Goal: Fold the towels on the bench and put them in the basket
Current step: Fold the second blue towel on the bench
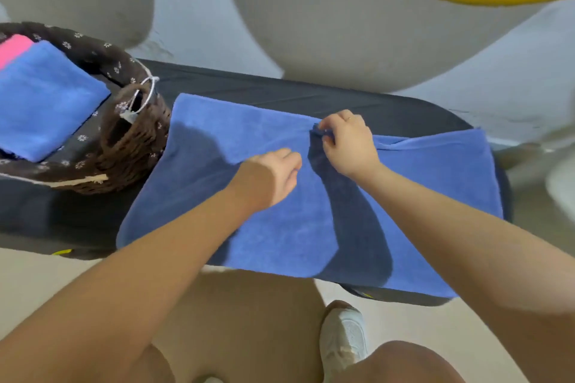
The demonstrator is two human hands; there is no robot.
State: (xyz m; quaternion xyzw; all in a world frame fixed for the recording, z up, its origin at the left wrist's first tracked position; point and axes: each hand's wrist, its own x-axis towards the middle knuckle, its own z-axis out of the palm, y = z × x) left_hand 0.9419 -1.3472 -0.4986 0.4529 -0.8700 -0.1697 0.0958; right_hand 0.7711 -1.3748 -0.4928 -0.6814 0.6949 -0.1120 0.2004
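- Bench (357,102): black padded top, runs across mid-frame from left edge to right. It's narrow, and the towel hangs past its near edge at bottom centre, so a tug toward the person could slide the whole cloth off to the floor.
- Blue towel (280,227): spread over bench centre to right, w/ a folded-over layer showing at right. Layers prob. won't line up if only one spot gets lifted; fold would come out skewed.
- Basket (130,146): wicker w/ dark floral liner, upper left of frame, just beside the towel's left edge. Already holds a folded blue towel (46,96) and a pink one (14,47). Room looks tight; next towel could sit crooked or knock the stack.
- Right hand (348,143): fingers curled, pinching a bunched bit of towel at its far edge, centre frame. Small pinch may slip out.
- Left hand (273,174): on the towel just left of the right hand, fingers curled under; can't tell if it grips cloth. If only resting, the towel may drag when the right pulls.
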